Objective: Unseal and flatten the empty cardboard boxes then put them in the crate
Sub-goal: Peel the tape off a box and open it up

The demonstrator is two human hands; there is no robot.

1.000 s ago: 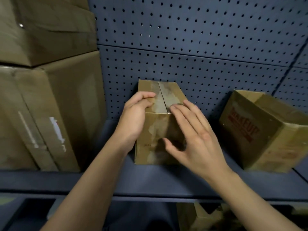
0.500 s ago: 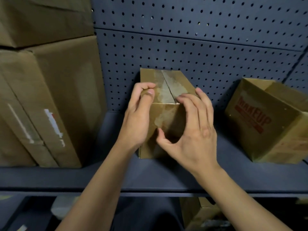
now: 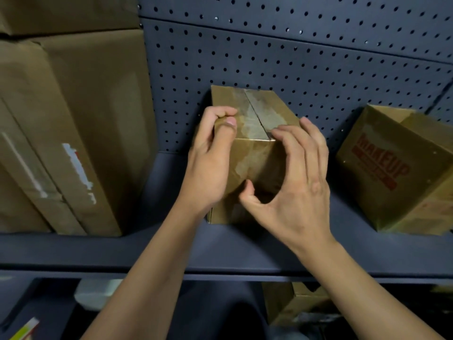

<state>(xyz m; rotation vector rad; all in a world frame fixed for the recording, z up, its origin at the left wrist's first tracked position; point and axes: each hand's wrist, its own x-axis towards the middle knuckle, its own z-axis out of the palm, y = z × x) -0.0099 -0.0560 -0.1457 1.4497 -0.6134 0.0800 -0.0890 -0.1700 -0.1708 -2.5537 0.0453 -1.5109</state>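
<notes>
From the head view, a dark blue-grey metal shelf (image 3: 147,251) runs across the frame, backed by a perforated panel (image 3: 294,57) of the same colour with rows of round holes; the light is dim; below the shelf edge a lower level shows another brown carton (image 3: 289,305), blurred. The small cardboard box (image 3: 255,163) stands upright on the shelf near the middle, its back close to the panel, its top flaps closed along a centre seam under worn clear tape (image 3: 250,114). The left hand (image 3: 208,165) clasps the box's top left edge, fingers curled over and thumb pressed up against them; whether it pinches tape or only cardboard, I cannot tell. The right hand (image 3: 299,192) grasps the top right front corner, fingers bent over the top near the seam, thumb on the front face. At left stand large brown cartons (image 3: 85,119), one bearing a torn white label (image 3: 78,168), unreadable; at right, apart from the small box, a tilted open carton (image 3: 392,173) reads "MAKEUP" in red.
</notes>
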